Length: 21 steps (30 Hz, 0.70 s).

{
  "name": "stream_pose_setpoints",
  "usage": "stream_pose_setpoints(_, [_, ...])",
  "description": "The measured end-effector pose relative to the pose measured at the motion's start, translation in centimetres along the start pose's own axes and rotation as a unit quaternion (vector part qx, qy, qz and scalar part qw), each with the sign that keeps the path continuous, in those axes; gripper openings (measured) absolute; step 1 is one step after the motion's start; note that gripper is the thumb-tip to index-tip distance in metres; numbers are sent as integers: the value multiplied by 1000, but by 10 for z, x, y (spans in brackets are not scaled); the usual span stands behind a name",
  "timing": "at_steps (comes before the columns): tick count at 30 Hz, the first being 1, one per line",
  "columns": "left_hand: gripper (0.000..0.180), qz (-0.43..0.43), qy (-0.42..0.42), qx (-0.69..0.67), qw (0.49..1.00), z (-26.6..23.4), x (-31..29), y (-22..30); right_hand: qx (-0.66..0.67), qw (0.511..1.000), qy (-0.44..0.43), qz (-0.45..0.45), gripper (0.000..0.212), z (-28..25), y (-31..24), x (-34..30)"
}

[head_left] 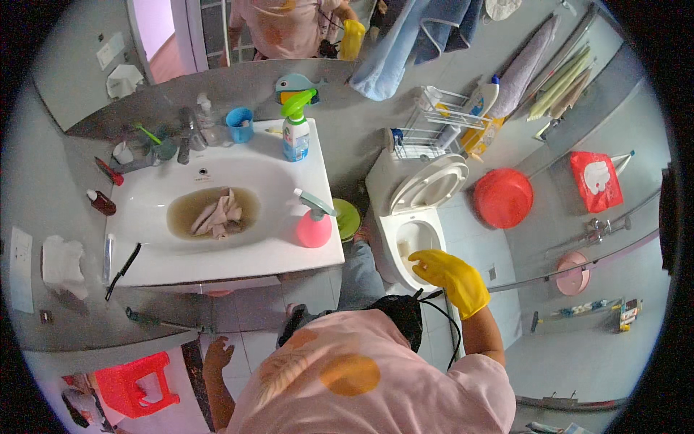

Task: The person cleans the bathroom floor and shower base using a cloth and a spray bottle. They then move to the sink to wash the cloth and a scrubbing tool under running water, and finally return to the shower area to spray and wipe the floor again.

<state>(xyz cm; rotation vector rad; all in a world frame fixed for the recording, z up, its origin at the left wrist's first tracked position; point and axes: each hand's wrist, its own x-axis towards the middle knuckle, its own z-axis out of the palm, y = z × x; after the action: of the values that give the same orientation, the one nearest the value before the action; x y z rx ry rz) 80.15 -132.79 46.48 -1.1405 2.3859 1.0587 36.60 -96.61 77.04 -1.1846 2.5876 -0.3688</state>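
Observation:
My right hand (pixel 453 281) wears a yellow rubber glove and hangs above the front rim of the white toilet (pixel 390 249). Its gloved fingers point left and are slightly bent, with nothing seen in them. The toilet seat and lid (pixel 434 181) are raised. My left hand (pixel 219 354) is bare, low beside my body at the left, fingers loosely apart and holding nothing. In the white sink (pixel 282 210), a pinkish cloth (pixel 217 215) lies in murky brown water. A pink spray bottle (pixel 314 228) and a green-topped spray bottle (pixel 296 137) stand on its right side.
A green basin (pixel 345 220) is on the floor between sink and toilet. Behind the toilet, a wire rack (pixel 423 142) carries bottles. A red basin (pixel 504 198) leans by the wall. A red plastic stool (pixel 137 383) stands lower left. Towels (pixel 394 50) hang above.

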Motion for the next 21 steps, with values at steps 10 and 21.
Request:
stream_pose_setpoints(10, [45,-1,-12,32,999,-28,-14,36,-4,995,-90,-41,37,36,-5,52])
stream_pose_setpoints(21, [42,-88,-2,-81,993,15,-37,19,372,918,-85,-111,70,115,-57,197])
